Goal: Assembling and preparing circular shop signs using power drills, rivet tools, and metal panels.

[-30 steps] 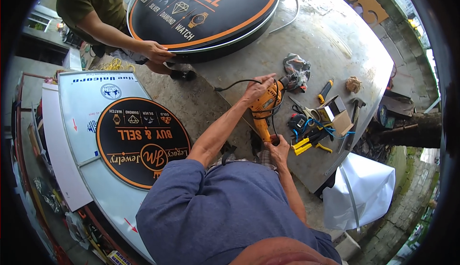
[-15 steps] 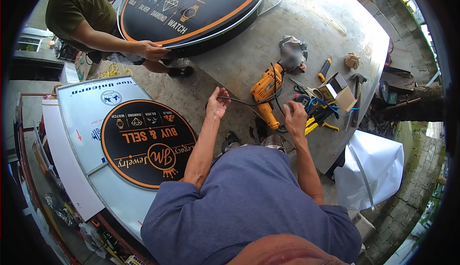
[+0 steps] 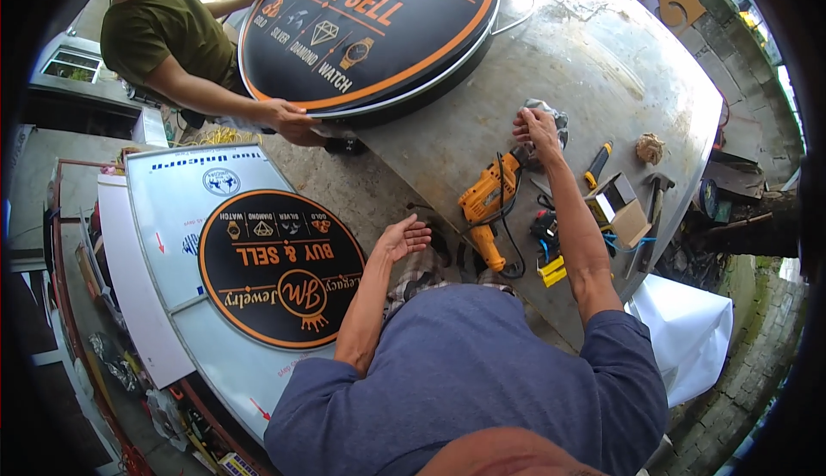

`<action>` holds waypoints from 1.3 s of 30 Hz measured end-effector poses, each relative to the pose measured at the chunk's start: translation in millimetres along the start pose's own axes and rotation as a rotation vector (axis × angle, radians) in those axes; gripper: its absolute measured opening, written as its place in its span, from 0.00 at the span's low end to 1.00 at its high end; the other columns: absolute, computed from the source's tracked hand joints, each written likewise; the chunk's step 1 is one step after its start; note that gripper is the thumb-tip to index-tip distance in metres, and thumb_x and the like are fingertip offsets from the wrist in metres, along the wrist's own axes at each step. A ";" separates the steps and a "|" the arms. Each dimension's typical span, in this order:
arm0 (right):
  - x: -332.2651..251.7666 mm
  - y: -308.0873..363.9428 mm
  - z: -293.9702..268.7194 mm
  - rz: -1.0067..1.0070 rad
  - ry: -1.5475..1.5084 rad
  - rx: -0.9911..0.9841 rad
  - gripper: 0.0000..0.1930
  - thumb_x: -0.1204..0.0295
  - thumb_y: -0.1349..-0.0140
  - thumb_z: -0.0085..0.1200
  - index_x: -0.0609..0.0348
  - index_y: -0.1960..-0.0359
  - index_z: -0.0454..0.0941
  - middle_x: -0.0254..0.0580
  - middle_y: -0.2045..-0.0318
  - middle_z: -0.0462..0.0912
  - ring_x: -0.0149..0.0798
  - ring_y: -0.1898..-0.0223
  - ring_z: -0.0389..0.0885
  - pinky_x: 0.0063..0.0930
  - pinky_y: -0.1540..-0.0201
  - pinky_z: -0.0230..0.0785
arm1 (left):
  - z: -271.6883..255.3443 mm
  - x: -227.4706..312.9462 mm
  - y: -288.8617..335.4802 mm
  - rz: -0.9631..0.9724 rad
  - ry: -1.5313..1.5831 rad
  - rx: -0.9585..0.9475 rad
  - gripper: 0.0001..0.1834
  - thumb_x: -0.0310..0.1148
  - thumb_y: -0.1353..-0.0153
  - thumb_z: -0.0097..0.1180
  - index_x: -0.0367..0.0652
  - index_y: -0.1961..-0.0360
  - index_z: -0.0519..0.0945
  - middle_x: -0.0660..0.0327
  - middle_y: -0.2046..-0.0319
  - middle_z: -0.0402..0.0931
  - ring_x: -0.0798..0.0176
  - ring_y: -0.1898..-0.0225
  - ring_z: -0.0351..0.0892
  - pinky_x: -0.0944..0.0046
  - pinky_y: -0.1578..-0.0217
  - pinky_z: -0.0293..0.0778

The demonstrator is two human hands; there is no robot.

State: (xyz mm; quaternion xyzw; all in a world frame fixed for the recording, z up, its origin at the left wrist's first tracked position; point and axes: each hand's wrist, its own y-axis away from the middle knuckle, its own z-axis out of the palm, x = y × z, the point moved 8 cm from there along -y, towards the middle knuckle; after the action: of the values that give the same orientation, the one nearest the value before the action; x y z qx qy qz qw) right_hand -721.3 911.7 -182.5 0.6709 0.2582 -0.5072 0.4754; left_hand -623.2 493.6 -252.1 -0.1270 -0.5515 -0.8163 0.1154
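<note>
A corded yellow-orange power tool [image 3: 487, 203] lies on the metal table, its black cord looped along its body. My right hand [image 3: 539, 132] reaches past the tool's head with fingers bent closed, over a crumpled grey wrap [image 3: 557, 121]; what the fingers hold, if anything, is hidden. Off the table's near edge, my left hand [image 3: 404, 238] is open, its fingers stretched out beside a dark cord. Just right of the tool, partly behind my right forearm, are a tape measure [image 3: 545, 225] and yellow-handled pliers [image 3: 552, 271].
A co-worker's hand [image 3: 291, 120] grips a round black sign [image 3: 379, 24] at the table's far left. Another round sign [image 3: 280, 274] lies on a pale panel [image 3: 163, 218]. A utility knife [image 3: 599, 164], small open box [image 3: 621, 209], hammer [image 3: 657, 196] and brown wad [image 3: 650, 148] sit rightward.
My right hand has moved from the tool's rear end to beyond its head. My left hand has let go of the cord and lowered. The upper sign and co-worker appear shifted rightward with the whole view.
</note>
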 end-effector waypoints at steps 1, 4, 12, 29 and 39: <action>0.6 -16.5 -2.8 0.034 -0.031 0.002 0.16 0.61 0.30 0.46 0.64 0.55 0.77 0.42 0.67 0.83 0.34 0.73 0.82 0.26 0.72 0.75 | 4.4 24.6 3.1 0.164 -0.112 0.019 0.28 0.48 0.36 0.57 0.31 0.49 0.73 0.47 0.57 0.80 0.52 0.57 0.82 0.55 0.62 0.82; -7.0 -51.5 3.3 0.035 -0.152 0.017 0.17 0.62 0.30 0.46 0.67 0.56 0.76 0.45 0.68 0.82 0.37 0.73 0.82 0.28 0.72 0.76 | 20.8 96.3 20.4 0.400 -0.007 -0.018 0.23 0.44 0.34 0.55 0.33 0.50 0.73 0.48 0.60 0.81 0.53 0.59 0.83 0.56 0.62 0.83; -0.7 -94.8 30.4 0.108 -0.251 0.007 0.17 0.62 0.30 0.46 0.68 0.55 0.74 0.50 0.65 0.82 0.43 0.71 0.84 0.33 0.69 0.80 | 41.2 243.7 35.2 0.789 0.102 0.018 0.27 0.49 0.35 0.55 0.32 0.51 0.70 0.48 0.57 0.78 0.50 0.57 0.83 0.55 0.62 0.84; 50.4 -84.7 7.0 0.199 -0.318 -0.020 0.17 0.65 0.32 0.50 0.71 0.53 0.73 0.51 0.65 0.81 0.45 0.70 0.84 0.33 0.68 0.80 | 41.8 284.4 22.4 0.894 0.058 0.150 0.25 0.44 0.28 0.45 0.25 0.53 0.73 0.43 0.60 0.79 0.47 0.60 0.84 0.56 0.62 0.84; 33.6 -65.5 13.7 0.160 -0.301 -0.064 0.18 0.66 0.32 0.51 0.72 0.52 0.72 0.51 0.63 0.81 0.43 0.69 0.84 0.31 0.67 0.80 | 38.4 289.7 17.9 0.893 0.091 0.247 0.24 0.42 0.30 0.49 0.22 0.58 0.73 0.42 0.66 0.80 0.49 0.67 0.86 0.60 0.71 0.86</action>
State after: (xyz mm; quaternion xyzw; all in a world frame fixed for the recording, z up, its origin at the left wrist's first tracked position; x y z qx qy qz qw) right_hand -769.7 922.0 -238.7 0.5902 0.1460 -0.5540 0.5687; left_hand -886.9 508.7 -125.7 -0.3015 -0.5304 -0.6197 0.4937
